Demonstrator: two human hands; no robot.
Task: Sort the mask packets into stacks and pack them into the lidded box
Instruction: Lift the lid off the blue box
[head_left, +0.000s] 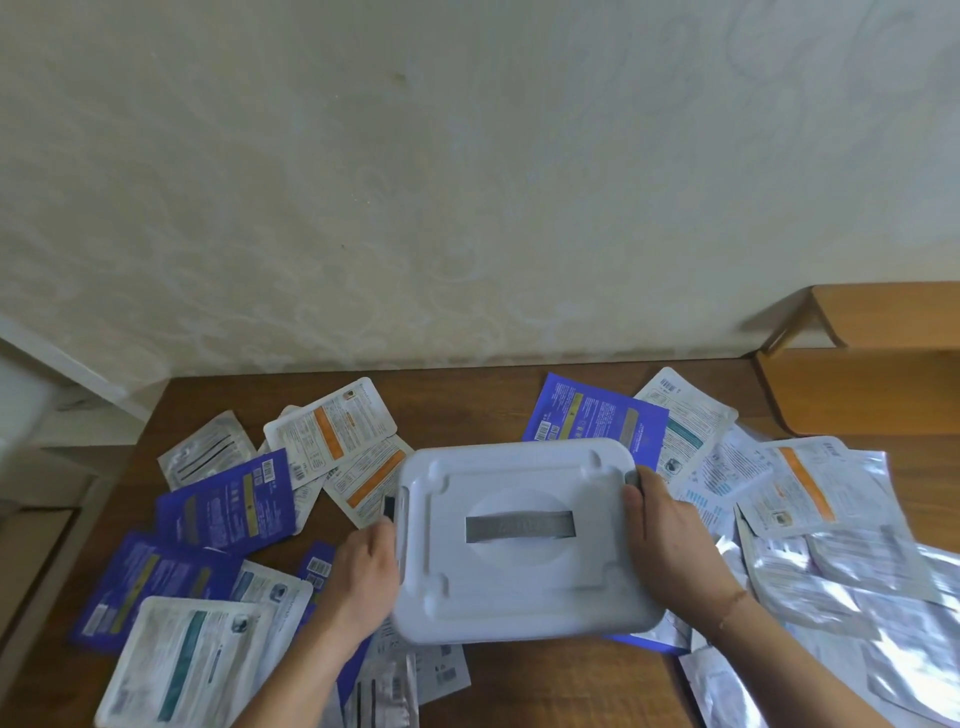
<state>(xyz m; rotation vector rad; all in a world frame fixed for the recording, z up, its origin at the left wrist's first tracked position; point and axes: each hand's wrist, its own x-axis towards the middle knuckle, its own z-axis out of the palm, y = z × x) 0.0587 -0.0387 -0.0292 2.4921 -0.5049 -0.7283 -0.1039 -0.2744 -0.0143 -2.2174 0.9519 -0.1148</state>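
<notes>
The lidded box sits low in the centre of the frame on the wooden surface, its lid on. It is smooth white plastic, a rounded rectangle with raised moulded ridges on the lid and a flat grey handle lying in an oval recess at the middle. A dark latch shows on its left edge and a grey one on its right edge.

The left hand is against the box's left side, fingers curled at the rim; how firmly it grips cannot be told. The right hand clasps the right side, thumb on the lid's edge by the grey latch, with a thin bracelet at the wrist.

Around the box, flat mask packets lie loose and overlapping, none in a neat stack. To the left, about five blue packets can be made out, three white ones with an orange stripe, a silver one with dark lines, and a large white one with a teal stripe at lower left. Upper right of the box lies another blue packet. On the right lies a crinkled heap of shiny foil packets mixed with white printed ones, too jumbled to count.

The surface is brown wood grain; a pale patterned wall fills the upper frame.
</notes>
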